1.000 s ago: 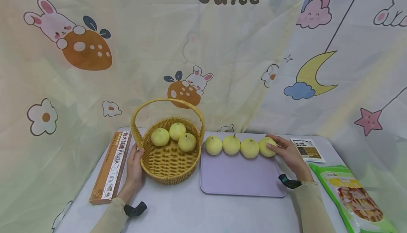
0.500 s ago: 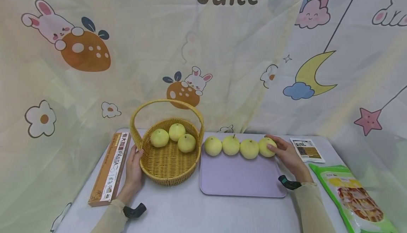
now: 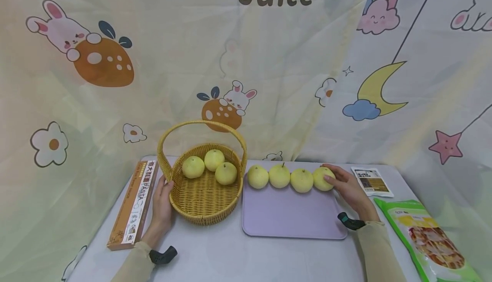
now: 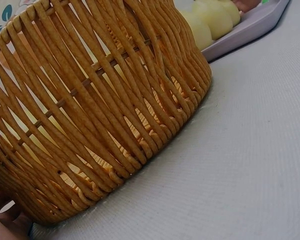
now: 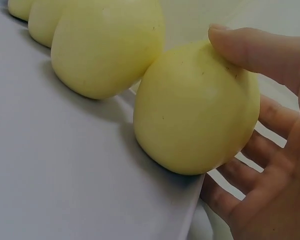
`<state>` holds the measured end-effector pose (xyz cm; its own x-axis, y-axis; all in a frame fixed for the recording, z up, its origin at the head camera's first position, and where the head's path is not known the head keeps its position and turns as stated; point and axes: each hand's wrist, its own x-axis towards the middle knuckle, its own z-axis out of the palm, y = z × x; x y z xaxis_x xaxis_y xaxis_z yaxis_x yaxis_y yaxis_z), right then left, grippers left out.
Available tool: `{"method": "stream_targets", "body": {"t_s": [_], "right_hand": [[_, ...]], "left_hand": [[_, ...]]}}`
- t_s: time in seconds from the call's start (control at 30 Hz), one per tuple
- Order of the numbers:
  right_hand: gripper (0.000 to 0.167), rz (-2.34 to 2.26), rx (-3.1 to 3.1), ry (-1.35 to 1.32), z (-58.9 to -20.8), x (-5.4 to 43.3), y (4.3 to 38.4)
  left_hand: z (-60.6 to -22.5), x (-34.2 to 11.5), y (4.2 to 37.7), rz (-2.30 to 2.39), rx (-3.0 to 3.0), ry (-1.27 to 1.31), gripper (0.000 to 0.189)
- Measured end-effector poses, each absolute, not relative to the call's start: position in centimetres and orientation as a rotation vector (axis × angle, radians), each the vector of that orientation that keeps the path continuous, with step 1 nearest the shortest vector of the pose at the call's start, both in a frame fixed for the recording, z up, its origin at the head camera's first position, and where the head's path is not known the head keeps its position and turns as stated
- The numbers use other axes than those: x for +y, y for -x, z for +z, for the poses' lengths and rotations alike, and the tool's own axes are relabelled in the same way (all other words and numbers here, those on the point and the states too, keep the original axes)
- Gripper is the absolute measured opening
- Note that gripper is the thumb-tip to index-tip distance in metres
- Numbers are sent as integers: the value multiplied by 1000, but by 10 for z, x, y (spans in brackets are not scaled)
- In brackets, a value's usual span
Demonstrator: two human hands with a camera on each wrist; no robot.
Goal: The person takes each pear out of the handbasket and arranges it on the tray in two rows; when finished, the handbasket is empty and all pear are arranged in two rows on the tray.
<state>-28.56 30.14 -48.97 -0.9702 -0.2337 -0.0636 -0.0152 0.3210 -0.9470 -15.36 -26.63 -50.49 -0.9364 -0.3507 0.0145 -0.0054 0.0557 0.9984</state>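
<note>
Left hand point(image 3: 162, 204) holding wicker basket point(image 3: 205, 200) at left wall, fingers bent, likely steadying it; three fruits point(image 3: 226, 174) sitting inside. Purple tray point(image 3: 294, 218) bearing four-fruit row point(image 3: 301, 181); right hand point(image 3: 351, 190) half-curled, gripping rightmost fruit point(image 3: 322, 179) between thumb and fingers, seemingly against rolling.

Up on the cloth backdrop point(image 3: 284, 55), big dark letters spell "Juice"! Down on the long box point(image 3: 132, 207) it's "PASTA", Chinese characters alongside. The white packet point(image 3: 370, 182) and green bag point(image 3: 432, 239) carry print too, but it's too small to read.
</note>
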Motion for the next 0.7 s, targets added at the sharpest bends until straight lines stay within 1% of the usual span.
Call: {"method": "stream_targets", "body": {"t_s": [0.27, 0.5, 0.7], "right_hand": [[78, -1720, 2390, 250, -492, 303, 286], [74, -1714, 2402, 332, -496, 306, 286], [80, -1633, 2460, 390, -483, 304, 284]], "left_hand": [[-506, -267, 154, -1976, -2069, -359, 58], [-506, -267, 154, -1991, -2059, -362, 58], [-506, -267, 154, -1983, -2061, -361, 59]]}}
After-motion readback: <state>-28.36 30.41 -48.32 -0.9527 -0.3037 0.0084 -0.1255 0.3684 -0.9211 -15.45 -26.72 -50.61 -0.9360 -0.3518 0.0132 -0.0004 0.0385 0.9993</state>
